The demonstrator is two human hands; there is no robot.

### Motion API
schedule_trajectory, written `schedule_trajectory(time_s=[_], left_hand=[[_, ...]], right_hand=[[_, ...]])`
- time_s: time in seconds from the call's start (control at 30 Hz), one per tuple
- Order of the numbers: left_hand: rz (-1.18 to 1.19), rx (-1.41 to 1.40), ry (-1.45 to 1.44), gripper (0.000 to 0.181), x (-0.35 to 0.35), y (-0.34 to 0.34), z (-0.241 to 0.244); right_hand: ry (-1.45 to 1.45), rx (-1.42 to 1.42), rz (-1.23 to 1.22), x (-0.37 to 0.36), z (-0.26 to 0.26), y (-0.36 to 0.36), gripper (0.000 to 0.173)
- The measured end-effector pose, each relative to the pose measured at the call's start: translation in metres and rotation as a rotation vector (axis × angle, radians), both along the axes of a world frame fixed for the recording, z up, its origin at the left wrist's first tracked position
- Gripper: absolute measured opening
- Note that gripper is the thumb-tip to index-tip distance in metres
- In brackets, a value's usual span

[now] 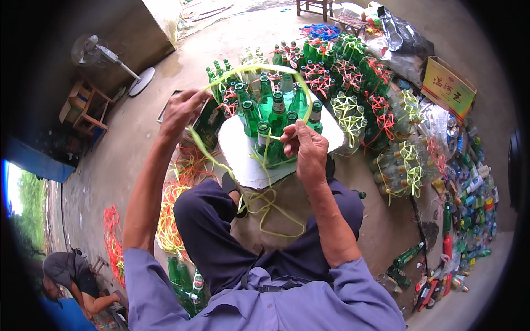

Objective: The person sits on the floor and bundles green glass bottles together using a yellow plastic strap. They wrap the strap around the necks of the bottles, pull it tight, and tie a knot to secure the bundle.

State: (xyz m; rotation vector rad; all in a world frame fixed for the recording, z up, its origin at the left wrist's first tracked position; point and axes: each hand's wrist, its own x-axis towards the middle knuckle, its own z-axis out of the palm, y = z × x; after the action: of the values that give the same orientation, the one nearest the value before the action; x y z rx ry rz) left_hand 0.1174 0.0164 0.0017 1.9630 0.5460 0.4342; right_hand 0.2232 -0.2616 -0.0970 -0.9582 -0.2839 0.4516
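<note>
A cluster of green glass bottles (278,118) stands upright on a white board (244,167) before my knees. My left hand (184,109) is raised at the left of the bottles, fingers closed on a yellow-green plastic strap (253,67). From there the strap arches over the bottle tops and comes down to my right hand (308,145). That hand pinches it between thumb and fingers, close to the front bottle necks. Part of the strap circles a front bottle's neck. Its loose length hangs below the board in loops (281,233) between my legs.
Bottle bundles bound with red straps (316,78) and yellow straps (348,118) stand behind and right. A tangled strap pile (170,219) and loose bottles (182,281) lie left. Mixed bottles (468,215) cover the right side. A fan (118,60) and a bent-over person (76,277) are farther left.
</note>
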Motion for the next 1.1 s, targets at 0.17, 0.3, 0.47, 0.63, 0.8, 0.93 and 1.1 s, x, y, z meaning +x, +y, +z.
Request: schedule_trajectory(time_s=[0.17, 0.3, 0.47, 0.63, 0.8, 0.93, 1.1], left_hand=[[-0.127, 0.264, 0.029, 0.034, 0.078, -0.035, 0.016], [-0.097, 0.592, 0.108, 0.039, 0.126, -0.035, 0.002], [-0.117, 0.815, 0.221, 0.037, 0.168, -0.047, -0.003], [-0.099, 0.911, 0.348, 0.033, 0.200, -0.042, -0.007], [-0.064, 0.897, 0.462, 0.033, 0.226, -0.018, -0.024], [-0.067, 0.813, 0.591, 0.032, 0.224, 0.001, -0.029], [-0.075, 0.674, 0.525, 0.032, 0.192, 0.043, -0.046]], right_hand=[[0.125, 0.046, -0.001, 0.007, -0.008, -0.005, 0.041], [0.217, 0.087, 0.007, 0.010, -0.010, -0.009, 0.042], [0.411, 0.145, 0.036, 0.018, -0.020, -0.014, 0.041], [0.538, 0.134, 0.045, 0.021, -0.030, -0.010, 0.035], [0.586, 0.089, 0.034, 0.018, -0.032, -0.010, 0.029], [0.601, 0.085, 0.044, 0.017, -0.034, -0.008, 0.024], [0.582, 0.108, 0.027, 0.013, -0.033, -0.004, 0.022]])
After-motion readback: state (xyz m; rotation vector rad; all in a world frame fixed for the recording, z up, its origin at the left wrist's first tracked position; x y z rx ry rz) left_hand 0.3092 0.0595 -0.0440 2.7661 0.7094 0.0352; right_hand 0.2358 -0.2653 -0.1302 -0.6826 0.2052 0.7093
